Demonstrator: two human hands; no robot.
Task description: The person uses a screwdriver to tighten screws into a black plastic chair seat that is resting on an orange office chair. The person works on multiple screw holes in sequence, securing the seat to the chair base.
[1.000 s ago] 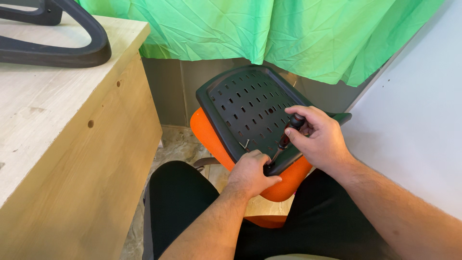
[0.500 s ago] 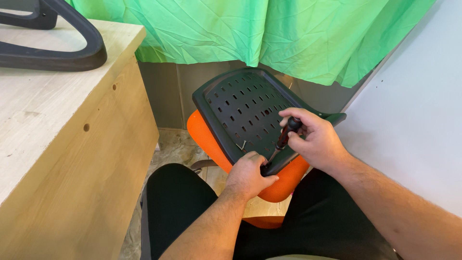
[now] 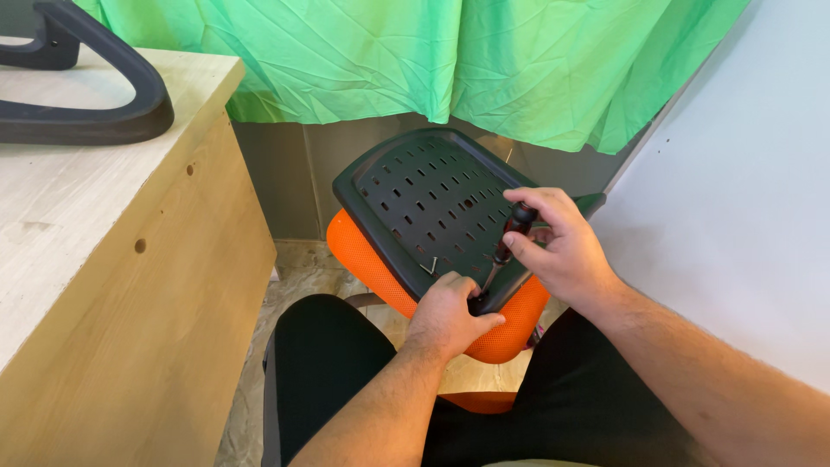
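Head view: right hand [image 3: 558, 251] fingers pinch screwdriver [image 3: 504, 251] upright; left hand [image 3: 448, 313] fingers curled on seat panel [image 3: 424, 199].

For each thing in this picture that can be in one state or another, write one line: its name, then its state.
Black perforated plastic seat panel: tilted, resting on the orange mesh cushion.
Black-handled screwdriver: held slanted, tip down at the panel's near edge.
Right hand: gripping the screwdriver handle.
Left hand: pressed on the panel's edge by the tip.
Green cloth curtain: hanging, creased.

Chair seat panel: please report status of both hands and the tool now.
Right hand gripping screwdriver, tip down at black slotted panel. Left hand steadying the tip on orange cushion. Nothing blocking.
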